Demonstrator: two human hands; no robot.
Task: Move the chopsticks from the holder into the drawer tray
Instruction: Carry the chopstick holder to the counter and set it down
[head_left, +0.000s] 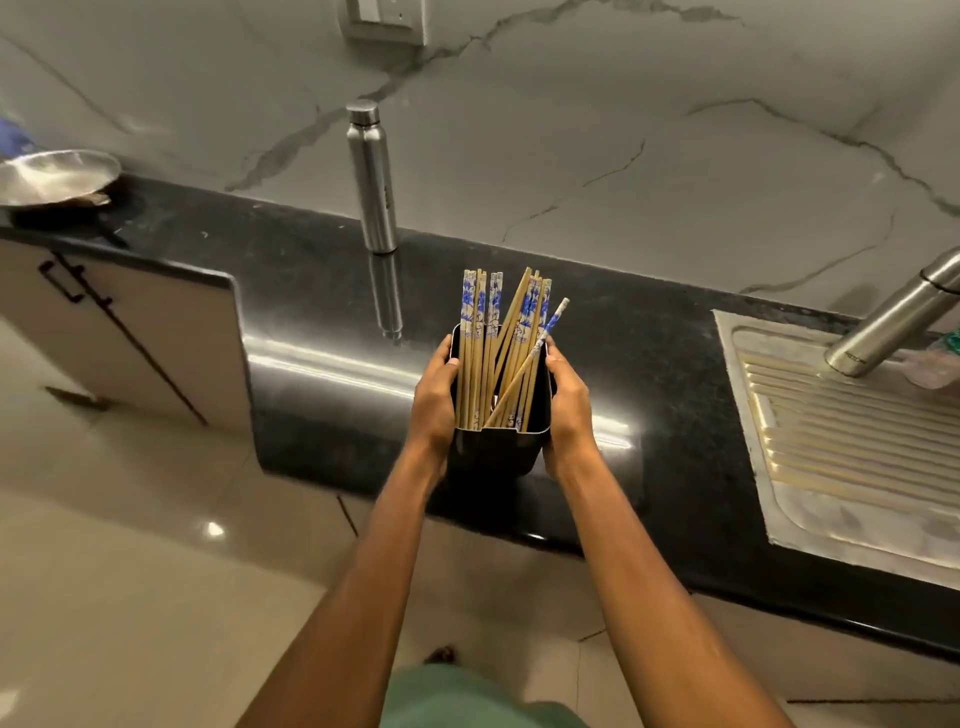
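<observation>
- Left hand (435, 400) and right hand (566, 410) clamp opposite sides of the dark rectangular metal holder (496, 449), over the glossy black stone counter (322, 322).
- Bamboo chopsticks with blue-and-white floral tops (498, 343) stand in the holder, 1 leaning right.
- Steel bottle (371, 176) stands upright behind.

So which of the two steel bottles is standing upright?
The slim steel bottle behind the black chopstick holder, against the marble wall. The other steel bottle lies tilted over the sink drainboard at right.
</observation>
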